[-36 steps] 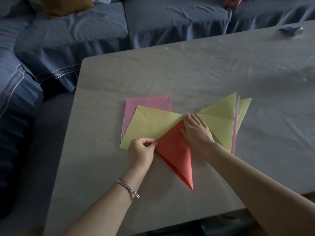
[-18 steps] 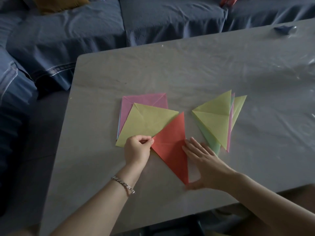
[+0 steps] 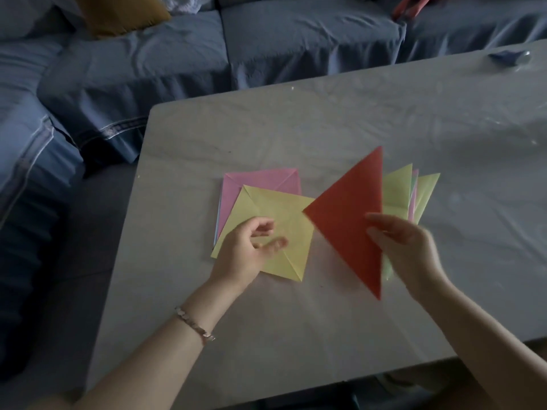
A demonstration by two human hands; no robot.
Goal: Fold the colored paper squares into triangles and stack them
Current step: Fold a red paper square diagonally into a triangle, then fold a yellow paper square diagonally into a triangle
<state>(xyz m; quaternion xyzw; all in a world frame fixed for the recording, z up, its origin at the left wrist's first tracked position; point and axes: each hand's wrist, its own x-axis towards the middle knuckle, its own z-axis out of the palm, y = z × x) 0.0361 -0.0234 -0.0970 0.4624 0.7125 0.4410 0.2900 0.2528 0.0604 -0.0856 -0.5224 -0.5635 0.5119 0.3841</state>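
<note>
Square stack (image 3: 266, 208): on the worktop (image 3: 296, 134), left of the triangle stack (image 3: 396, 190).
Held triangle (image 3: 346, 217): before the triangle stack, partly covering it.
Sofa (image 3: 296, 39): behind the worktop.

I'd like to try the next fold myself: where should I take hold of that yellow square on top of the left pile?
Take the yellow square by its near right corner, coming from the near side. That corner seems to jut past the pink sheet beneath onto the bare table, so fingers could likely slide under it alone. Elsewhere it lies flat on the pile.
</note>
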